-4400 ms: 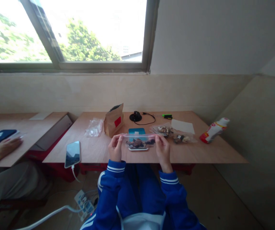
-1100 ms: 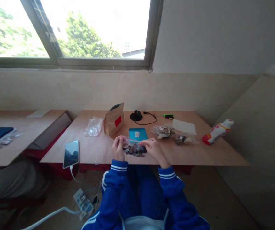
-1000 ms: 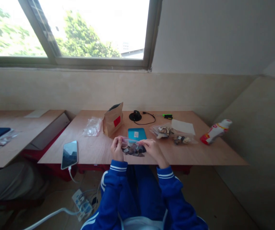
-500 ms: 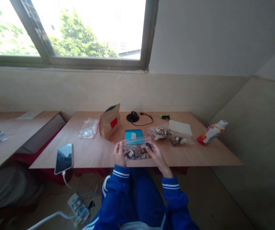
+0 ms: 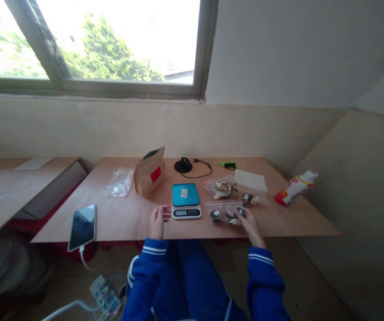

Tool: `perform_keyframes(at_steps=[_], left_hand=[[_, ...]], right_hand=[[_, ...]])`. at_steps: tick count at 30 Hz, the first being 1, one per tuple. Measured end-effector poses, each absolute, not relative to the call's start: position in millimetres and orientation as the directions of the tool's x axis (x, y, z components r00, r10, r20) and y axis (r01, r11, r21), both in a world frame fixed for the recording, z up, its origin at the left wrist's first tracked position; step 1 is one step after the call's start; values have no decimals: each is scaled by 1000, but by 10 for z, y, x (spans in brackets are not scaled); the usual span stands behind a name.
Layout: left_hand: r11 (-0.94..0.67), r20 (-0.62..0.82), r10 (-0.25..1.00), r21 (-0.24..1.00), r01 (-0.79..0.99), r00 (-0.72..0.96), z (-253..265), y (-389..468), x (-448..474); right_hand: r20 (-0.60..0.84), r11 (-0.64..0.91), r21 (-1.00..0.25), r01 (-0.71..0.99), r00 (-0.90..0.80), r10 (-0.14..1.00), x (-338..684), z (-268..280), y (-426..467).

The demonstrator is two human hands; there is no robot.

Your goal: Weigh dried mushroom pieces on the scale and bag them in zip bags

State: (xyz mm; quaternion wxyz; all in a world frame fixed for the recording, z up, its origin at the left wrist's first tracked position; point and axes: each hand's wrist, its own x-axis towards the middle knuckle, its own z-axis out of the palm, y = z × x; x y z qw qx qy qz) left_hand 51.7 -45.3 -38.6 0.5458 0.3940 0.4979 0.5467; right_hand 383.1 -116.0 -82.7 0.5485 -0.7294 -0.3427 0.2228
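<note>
My right hand [image 5: 249,220] grips the right end of a clear zip bag [image 5: 223,215] that holds dark and tan pieces, low over or on the table right of the scale. My left hand [image 5: 158,219] is empty, its fingers apart, just left of the scale. The digital kitchen scale [image 5: 185,200] has a blue top plate with a small white label and a display at its near edge. Behind the held bag lie two more filled zip bags, a larger one [image 5: 224,187] and a smaller one [image 5: 252,198].
A brown paper pouch [image 5: 150,174] stands left of the scale, beside empty clear bags [image 5: 120,183]. A phone [image 5: 82,227] overhangs the left edge. Behind are a black stand with cable [image 5: 183,165], a green-black tool [image 5: 229,165], white paper [image 5: 250,180] and a bottle [image 5: 295,188].
The zip bag, held in both hands before the scale, has moved right with my right hand. My left hand has let go and shifted left. The scale now shows fully.
</note>
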Motion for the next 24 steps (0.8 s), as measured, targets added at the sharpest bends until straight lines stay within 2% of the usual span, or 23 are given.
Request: perform_keyframes(at_steps=[4,7,10,14,19,22,24], left_hand=[[53,-73,988,988,-146,-136,-403,-467,427],[-22,9,987,996,-84,-160,-392,-453,383],[-122,125,976,992,22,-180,-334,-397,345],[-302,349,910,928,219,-225,-120,-211,334],[-518,635,754,732,442,-169,273,282,387],[-533,687,724,608,588,-54,416,634,391],[-513,669,744,560,650,12,452,811,372]], right_hand=[[110,-280,-893,353,773,625,3955,-822,-1147],[331,-423,-702,573,788,519,3735,-895,-1190],[476,-404,-499,767,632,612,3415,-1055,-1228],[483,-359,-382,851,515,708,3171,-1242,-1168],[509,-301,-462,834,527,680,3109,-1124,-1048],[566,-24,-561,827,405,718,2930,-800,-994],[568,194,-639,745,286,772,2736,-497,-935]])
